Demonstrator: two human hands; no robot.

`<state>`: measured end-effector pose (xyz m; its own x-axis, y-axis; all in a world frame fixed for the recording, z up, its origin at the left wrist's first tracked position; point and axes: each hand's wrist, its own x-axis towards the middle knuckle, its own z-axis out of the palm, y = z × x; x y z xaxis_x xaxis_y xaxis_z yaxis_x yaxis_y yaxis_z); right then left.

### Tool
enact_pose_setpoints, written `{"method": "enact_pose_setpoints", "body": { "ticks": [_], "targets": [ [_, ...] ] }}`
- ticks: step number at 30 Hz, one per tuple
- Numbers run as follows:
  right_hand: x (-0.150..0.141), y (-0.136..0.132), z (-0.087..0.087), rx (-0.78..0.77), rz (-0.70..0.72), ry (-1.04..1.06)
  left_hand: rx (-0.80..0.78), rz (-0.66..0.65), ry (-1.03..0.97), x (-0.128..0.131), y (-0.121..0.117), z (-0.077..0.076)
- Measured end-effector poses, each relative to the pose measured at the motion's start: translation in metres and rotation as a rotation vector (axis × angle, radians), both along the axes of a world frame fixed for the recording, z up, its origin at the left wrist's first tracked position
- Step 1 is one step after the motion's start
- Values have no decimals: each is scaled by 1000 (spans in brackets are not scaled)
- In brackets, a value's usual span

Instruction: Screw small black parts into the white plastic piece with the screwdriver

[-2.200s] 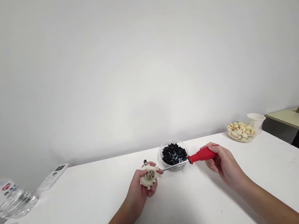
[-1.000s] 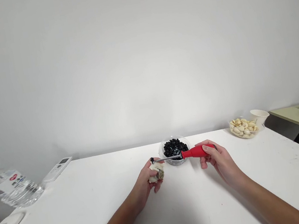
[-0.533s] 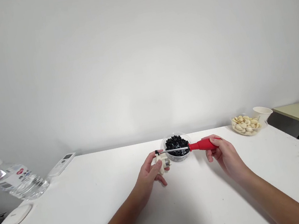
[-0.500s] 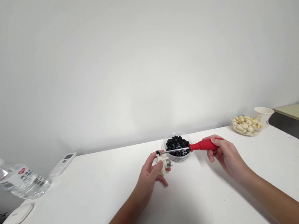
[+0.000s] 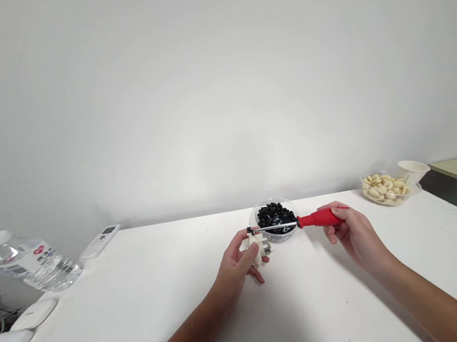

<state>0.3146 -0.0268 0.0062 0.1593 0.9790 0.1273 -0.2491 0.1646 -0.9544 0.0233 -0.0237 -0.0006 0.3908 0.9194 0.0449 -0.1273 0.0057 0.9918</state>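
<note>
White table (image 5: 355, 301) fills the lower view, with a water bottle (image 5: 34, 267) toward 10 o'clock and a glass dish of pale nuts (image 5: 384, 188) toward 2 o'clock. A clear bowl of black pieces (image 5: 275, 217) sits at 12 o'clock from the 2 hands. The right hand (image 5: 352, 226) grips a red-handled screwdriver (image 5: 319, 217), its shaft crossing before the bowl to end at the top of a cream plastic part (image 5: 258, 248), held in the curled fingers of the left hand (image 5: 233, 266).

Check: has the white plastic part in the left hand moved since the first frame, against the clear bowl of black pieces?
Yes: rightward, the white plastic part now nearer the clear bowl.
</note>
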Motion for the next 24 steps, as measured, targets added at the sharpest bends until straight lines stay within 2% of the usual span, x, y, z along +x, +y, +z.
{"method": "enact_pose_setpoints", "body": {
  "ticks": [11,16,24],
  "targets": [
    [3,3,-4,9,7,-3,-4,32,1,-1,1,-6],
    [5,6,-8,-65,14,13,11,18,9,-1,0,-3],
    [2,5,-4,-130,46,32,30,-13,57,-4,0,-2]
  ]
}}
